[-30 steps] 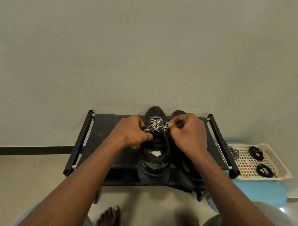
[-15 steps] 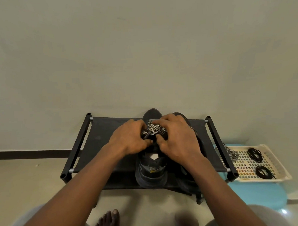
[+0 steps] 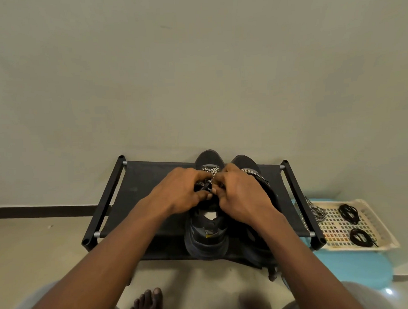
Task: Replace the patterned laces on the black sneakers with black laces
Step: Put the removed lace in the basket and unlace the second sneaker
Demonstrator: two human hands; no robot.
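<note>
Two black sneakers stand side by side on a black rack, toes toward the wall. The left sneaker (image 3: 207, 237) carries a black-and-white patterned lace (image 3: 210, 171) over its tongue. My left hand (image 3: 179, 192) and my right hand (image 3: 241, 197) meet over that lace, fingertips pinching it near the middle of the lacing. The right sneaker (image 3: 246, 163) is largely hidden under my right hand and forearm. Two coiled black laces (image 3: 348, 213) (image 3: 361, 238) lie in a white basket at the right.
The black rack (image 3: 139, 186) stands against a plain wall. The white perforated basket (image 3: 383, 231) sits on a light blue stool (image 3: 355, 269) to the right, with another patterned lace (image 3: 317, 214) draped over its left rim. My bare toes (image 3: 148, 303) show below.
My right hand has come in from the right sneaker's side to meet my left hand over the left sneaker's lace, and both hands now sit closer together on it.
</note>
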